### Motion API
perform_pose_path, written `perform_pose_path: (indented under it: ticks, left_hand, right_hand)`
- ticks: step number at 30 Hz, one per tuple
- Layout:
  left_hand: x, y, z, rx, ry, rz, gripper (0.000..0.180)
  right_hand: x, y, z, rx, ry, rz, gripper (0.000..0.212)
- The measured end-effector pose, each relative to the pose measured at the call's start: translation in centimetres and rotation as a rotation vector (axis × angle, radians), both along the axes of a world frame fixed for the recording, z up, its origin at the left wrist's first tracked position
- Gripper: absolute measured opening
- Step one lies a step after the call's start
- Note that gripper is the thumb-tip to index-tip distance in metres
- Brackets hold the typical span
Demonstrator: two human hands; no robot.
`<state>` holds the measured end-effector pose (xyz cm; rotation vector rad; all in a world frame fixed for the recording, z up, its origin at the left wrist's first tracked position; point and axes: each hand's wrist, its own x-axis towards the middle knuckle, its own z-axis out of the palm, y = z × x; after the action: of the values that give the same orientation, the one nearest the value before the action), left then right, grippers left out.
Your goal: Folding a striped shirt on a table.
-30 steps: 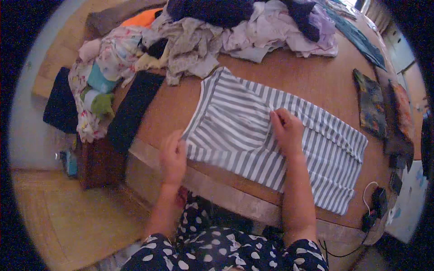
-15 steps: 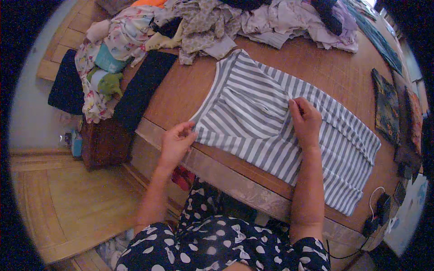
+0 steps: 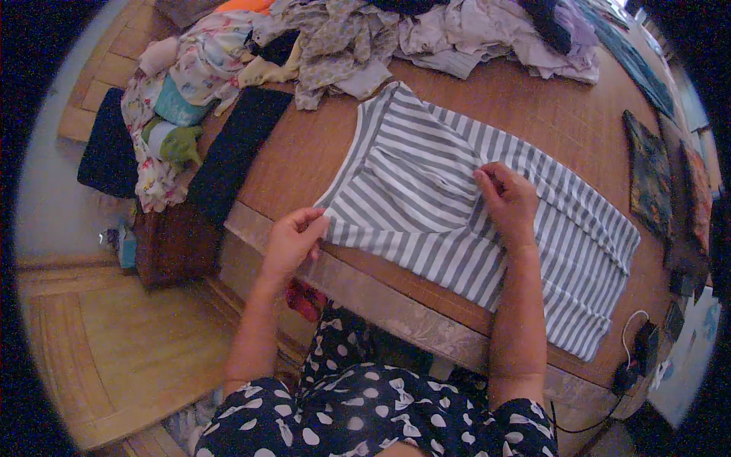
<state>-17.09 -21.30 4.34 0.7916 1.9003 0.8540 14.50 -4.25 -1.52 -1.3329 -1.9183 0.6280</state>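
Note:
A grey-and-white striped garment [image 3: 426, 179] lies across the brown table, its curved, bound edge toward the left and its stripes running in different directions over folded layers. At its near left corner my left hand [image 3: 295, 238] pinches the cloth between thumb and fingers. My right hand [image 3: 509, 199] is over the middle of the garment, fingers curled and tips closed at a seam or fold in the fabric. Small creases run through the upper layer between my hands. The cloth under my right palm and wrist is hidden.
Heaped clothes [image 3: 343, 46] line the table's far side. Left are a dark folded cloth [image 3: 240, 148], a floral cloth [image 3: 217, 65] and a green stuffed toy [image 3: 179, 143]. A dark patterned folded cloth [image 3: 647, 175] lies right, above a black plug with cable [image 3: 628, 375].
My right hand has shifted slightly left and toward me over the garment. My left fingers have closed more tightly at the corner. The garment lies nearly as before.

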Motion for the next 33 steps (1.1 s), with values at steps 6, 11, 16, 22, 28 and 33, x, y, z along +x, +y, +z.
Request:
perform_pose_path:
  ticks: [6, 11, 16, 22, 28, 33]
  left_hand:
    - [-0.2, 0.0, 0.4, -0.038, 0.052, -0.12, 0.019]
    - [-1.5, -0.9, -0.3, -0.026, 0.054, -0.16, 0.018]
    - [-1.8, -1.5, 0.3, -0.096, -0.083, -0.157, 0.016]
    - [-0.8, -0.9, 0.3, -0.047, -0.069, -0.061, 0.014]
    - [-1.0, -1.3, -0.5, -0.03, 0.032, -0.053, 0.016]
    - [-0.6, -1.6, -0.6, -0.049, 0.037, -0.035, 0.02]
  right_hand:
    - [0.1, 0.3, -0.2, 0.027, -0.138, 0.011, 0.022]
    - [0.1, 0.3, -0.7, 0.058, -0.128, 0.017, 0.021]
    - [0.1, 0.2, -0.6, 0.073, -0.083, 0.029, 0.02]
    - [0.1, 0.1, -0.2, 0.038, -0.098, 0.017, 0.02]
    - [-0.1, 0.1, -0.1, 0.057, -0.098, 0.009, 0.02]
    - [-0.1, 0.1, -0.2, 0.05, -0.105, 0.002, 0.02]
